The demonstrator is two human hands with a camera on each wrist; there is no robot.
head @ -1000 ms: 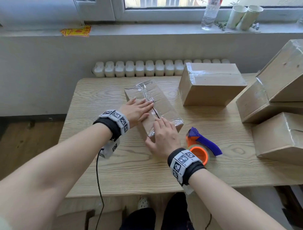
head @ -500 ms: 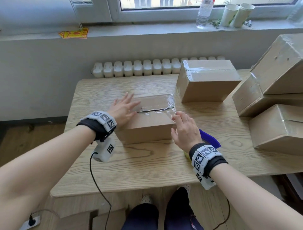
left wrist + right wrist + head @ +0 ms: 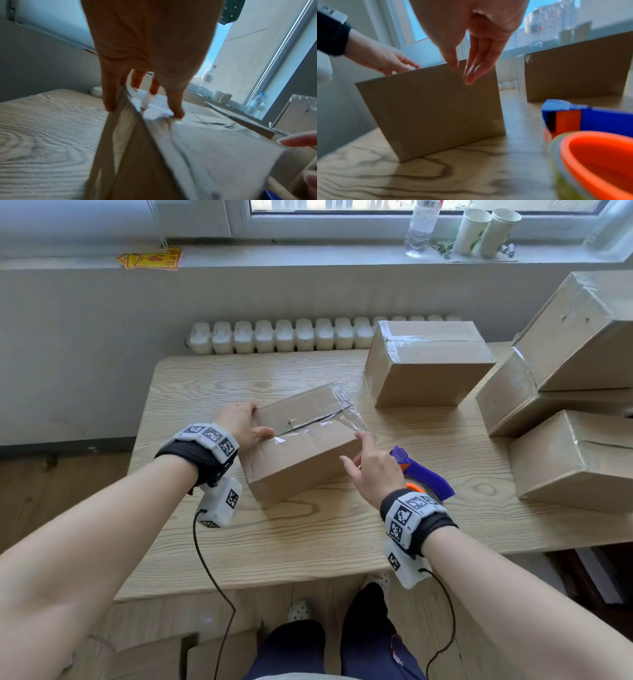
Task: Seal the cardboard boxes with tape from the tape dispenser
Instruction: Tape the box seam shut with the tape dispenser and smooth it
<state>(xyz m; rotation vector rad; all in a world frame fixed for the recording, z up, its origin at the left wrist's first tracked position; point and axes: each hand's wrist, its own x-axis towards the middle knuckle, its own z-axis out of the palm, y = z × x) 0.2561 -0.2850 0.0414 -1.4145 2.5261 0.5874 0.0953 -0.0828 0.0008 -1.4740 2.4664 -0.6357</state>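
A brown cardboard box [image 3: 301,450] lies slanted in the middle of the wooden table [image 3: 308,542], with clear tape over its top seam [image 3: 318,419]. My left hand [image 3: 246,424] grips the box's left end, thumb on top and fingers down the end face. In the left wrist view the left hand [image 3: 142,104] pinches that edge of the box [image 3: 197,148]. My right hand [image 3: 359,457] hovers open by the box's near right corner, fingers straight. The purple and orange tape dispenser [image 3: 424,474] lies just right of it, partly hidden. The right wrist view shows the right hand [image 3: 462,70], the box [image 3: 436,108] and the dispenser [image 3: 590,135].
A taped box [image 3: 428,364] stands at the back right. Three more boxes [image 3: 575,392] are stacked along the right edge. A radiator [image 3: 274,337] runs behind the table. A bottle [image 3: 419,227] and paper cups [image 3: 486,231] sit on the windowsill.
The box has been turned on the table from pointing away to lying crosswise and slanted. My left hand went from flat on top to gripping its left end. My right hand came off it.
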